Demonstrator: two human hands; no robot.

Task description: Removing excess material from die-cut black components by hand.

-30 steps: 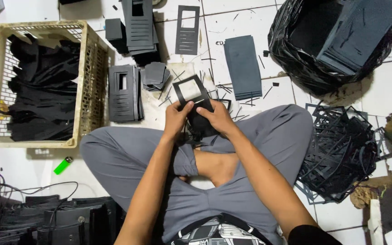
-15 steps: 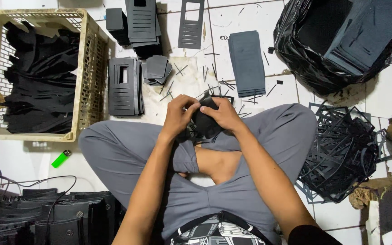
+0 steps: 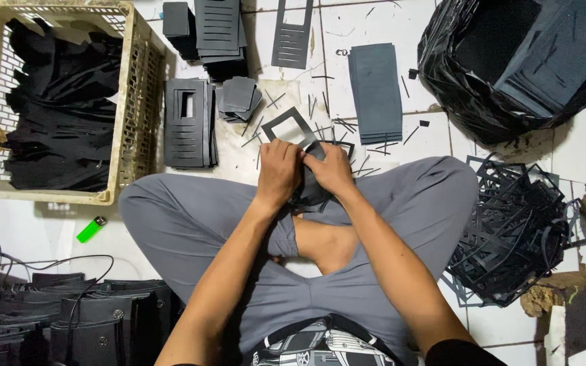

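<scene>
Head view: black sheet (image 3: 312, 190) gripped by both hands over crossed legs, left hand (image 3: 278, 173) and right hand (image 3: 334, 169) clenched on its top edge; half second ago sheet was bunched between hands, now square frame (image 3: 289, 127) seen raised beyond knuckles, apparently being peeled free; offcut pile (image 3: 510, 230) lies at right, crate (image 3: 130, 122) at left

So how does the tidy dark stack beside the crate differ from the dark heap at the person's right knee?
The stack beside the crate is squared up, its solid sheets showing a window and slots. The heap at the right knee is a loose tangle of thin open frames. Both are dark sheet material lying on the tiled floor.
</scene>
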